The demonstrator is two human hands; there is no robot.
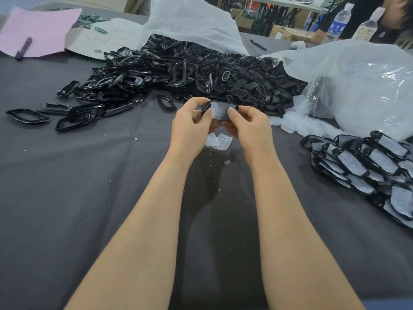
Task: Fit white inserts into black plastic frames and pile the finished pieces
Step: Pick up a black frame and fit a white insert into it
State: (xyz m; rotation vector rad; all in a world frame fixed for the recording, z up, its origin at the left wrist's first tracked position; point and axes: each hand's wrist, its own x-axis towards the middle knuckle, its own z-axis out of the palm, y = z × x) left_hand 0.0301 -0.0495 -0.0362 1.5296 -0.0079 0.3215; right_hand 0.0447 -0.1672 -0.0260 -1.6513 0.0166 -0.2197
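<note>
I see the finished pile [366, 162] cut off at right; the white insert [220, 110] hides most of the black frame [204, 108].

Factory assembly bench — heaped black frames [178, 70], cardboard cartons [288, 32].

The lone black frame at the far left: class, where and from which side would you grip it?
Probably pinch the frame by its near long rail, from above: it lies flat and alone, its middle open for a fingertip.
</note>
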